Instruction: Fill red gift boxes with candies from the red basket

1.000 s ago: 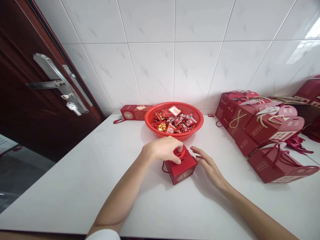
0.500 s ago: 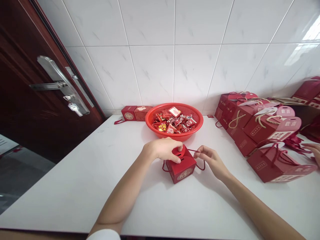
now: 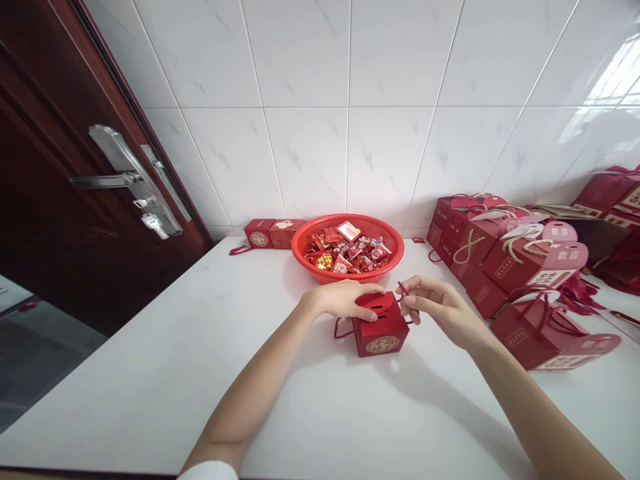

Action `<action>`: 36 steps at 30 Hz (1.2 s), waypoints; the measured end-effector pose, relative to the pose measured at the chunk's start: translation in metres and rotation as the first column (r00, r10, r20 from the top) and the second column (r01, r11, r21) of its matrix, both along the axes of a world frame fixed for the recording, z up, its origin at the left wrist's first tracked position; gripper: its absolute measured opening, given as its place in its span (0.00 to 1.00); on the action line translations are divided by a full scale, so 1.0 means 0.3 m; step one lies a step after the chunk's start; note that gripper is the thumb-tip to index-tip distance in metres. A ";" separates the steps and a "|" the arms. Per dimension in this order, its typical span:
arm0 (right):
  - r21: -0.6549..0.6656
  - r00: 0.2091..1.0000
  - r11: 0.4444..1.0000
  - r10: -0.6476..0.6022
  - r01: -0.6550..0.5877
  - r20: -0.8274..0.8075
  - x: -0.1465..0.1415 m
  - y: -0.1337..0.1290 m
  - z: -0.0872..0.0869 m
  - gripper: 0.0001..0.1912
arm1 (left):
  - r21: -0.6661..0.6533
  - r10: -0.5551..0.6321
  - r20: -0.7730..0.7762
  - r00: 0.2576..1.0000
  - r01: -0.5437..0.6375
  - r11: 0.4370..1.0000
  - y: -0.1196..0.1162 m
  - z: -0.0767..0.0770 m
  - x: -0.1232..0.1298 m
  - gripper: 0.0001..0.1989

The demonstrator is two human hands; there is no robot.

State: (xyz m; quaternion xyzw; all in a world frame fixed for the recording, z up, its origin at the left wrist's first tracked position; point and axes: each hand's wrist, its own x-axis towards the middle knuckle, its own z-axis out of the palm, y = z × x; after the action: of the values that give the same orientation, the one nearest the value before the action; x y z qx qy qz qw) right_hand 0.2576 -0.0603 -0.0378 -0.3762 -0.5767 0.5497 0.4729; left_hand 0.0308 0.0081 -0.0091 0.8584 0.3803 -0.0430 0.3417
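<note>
A small red gift box (image 3: 384, 331) with a gold round emblem stands upright on the white table, slots showing in its top flaps. My left hand (image 3: 344, 299) grips it from the left, thumb on the top flap and fingers behind the flap at the back. Between the fingertips of my right hand (image 3: 436, 308) is a dark red cord (image 3: 401, 289), its end poking up just right of the box. Another loop of the cord hangs out at the box's left side, below my left hand.
Behind the box a red plastic basket (image 3: 393, 231) holds wrapped candies (image 3: 354, 251). Two small red boxes (image 3: 261, 233) lie left of it by the tiled wall. Several larger red gift boxes (image 3: 520, 263) with rope handles stand at right. A dark wooden door (image 3: 45, 133) is at left.
The box has turned, its emblem side now facing me, and sits a little further right. My right hand has raised the cord end. A hand at the right edge has left view.
</note>
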 end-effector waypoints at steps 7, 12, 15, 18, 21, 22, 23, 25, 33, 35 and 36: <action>-0.076 0.913 0.987 0.160 -0.142 0.375 -0.040 0.052 0.088 0.23 | 0.128 0.182 0.149 0.972 -0.201 0.971 -0.070 0.043 0.012 0.25; 0.003 0.952 0.998 0.066 -0.070 0.299 -0.072 0.049 0.141 0.23 | -0.034 0.257 0.665 0.701 -0.316 0.948 -0.128 0.113 0.007 0.25; 0.050 0.956 0.998 0.022 -0.039 0.292 -0.089 0.043 0.158 0.21 | -0.055 0.260 0.706 0.658 -0.315 0.948 -0.148 0.148 -0.023 0.21; 0.069 0.947 0.997 0.013 -0.037 0.320 -0.101 0.049 0.140 0.21 | 0.155 0.263 0.486 0.833 -0.379 0.912 -0.145 0.160 -0.068 0.14; 0.067 0.916 0.997 0.003 -0.033 0.400 -0.105 0.062 0.104 0.20 | 0.272 0.161 0.147 0.976 -0.197 0.942 -0.125 0.151 -0.099 0.10; 0.063 0.904 0.997 0.007 -0.038 0.428 -0.104 0.066 0.095 0.20 | 0.258 0.112 0.046 0.993 -0.120 0.959 -0.118 0.146 -0.102 0.10; 0.058 0.892 0.997 0.012 -0.043 0.452 -0.104 0.069 0.089 0.19 | 0.229 0.071 -0.036 0.997 -0.061 0.972 -0.112 0.141 -0.101 0.10; 0.053 0.876 0.997 0.022 -0.054 0.481 -0.102 0.071 0.083 0.18 | 0.156 0.039 -0.147 0.988 -0.016 0.988 -0.102 0.132 -0.091 0.10; -0.002 0.864 0.992 0.110 -0.126 0.491 -0.111 0.097 0.053 0.18 | 0.141 0.138 -0.270 0.953 -0.103 0.985 -0.039 0.057 -0.042 0.10; -0.029 0.846 0.989 0.142 -0.148 0.514 -0.116 0.109 0.035 0.16 | 0.161 0.153 -0.243 0.958 -0.115 0.980 -0.024 0.030 -0.028 0.10; -0.038 0.840 0.988 0.149 -0.151 0.521 -0.118 0.114 0.028 0.16 | 0.175 0.160 -0.229 0.960 -0.121 0.977 -0.019 0.019 -0.020 0.10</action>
State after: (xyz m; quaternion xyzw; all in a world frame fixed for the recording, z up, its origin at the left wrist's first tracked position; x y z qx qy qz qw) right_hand 0.2222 -0.0260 -0.0293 -0.4641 -0.7123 0.4609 0.2548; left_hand 0.0246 0.0024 -0.0034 0.8421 0.4814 -0.0923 0.2252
